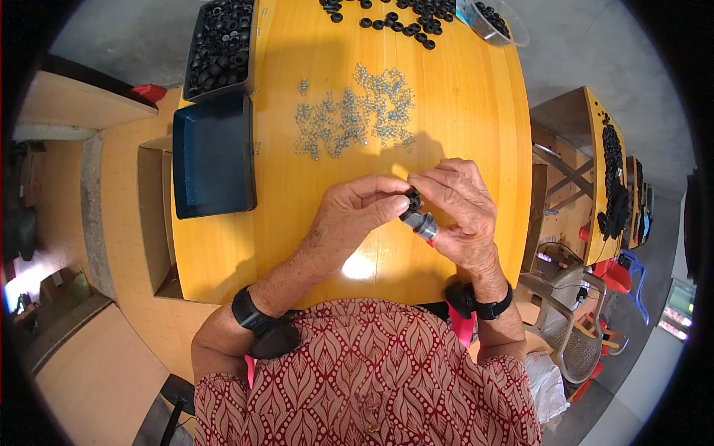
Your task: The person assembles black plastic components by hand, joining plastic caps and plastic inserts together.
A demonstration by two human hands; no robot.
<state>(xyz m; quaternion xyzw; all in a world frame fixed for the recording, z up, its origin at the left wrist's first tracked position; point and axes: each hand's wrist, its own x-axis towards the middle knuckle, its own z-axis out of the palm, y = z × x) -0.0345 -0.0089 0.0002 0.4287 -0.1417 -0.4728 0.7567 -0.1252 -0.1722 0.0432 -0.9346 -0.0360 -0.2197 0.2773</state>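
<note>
- workpiece: a small black part (413,199), dark, with a recessed, lobed outline; fine detail is too small to tell.
- adjoining piece: a short grey cylinder (422,224), glossy, with a red patch at its near end; it is tilted, and lies directly near of the black part. whether the two are joined cannot be told.
- location: both pieces are held above the near half of the yellow table (491,111), slightly right of its middle.
- left hand (348,215): narrow pinch; thumb and index finger meet at the left side of the black part.
- right hand (462,212): closed around the grey cylinder, thumb at the near end, index finger reaching left to the top of the black part, other fingers bent.
- arms: the left forearm slants far and to the right; the right forearm stands steeper. each wrist carries a black strap.
- far of the hands: a scatter of small metal pieces (349,119).
- far edge: black round parts (409,28); to their right, a clear tub (518,33).
- left edge: a dark tray (216,160), with a filled bin (192,92) far of it.
</note>
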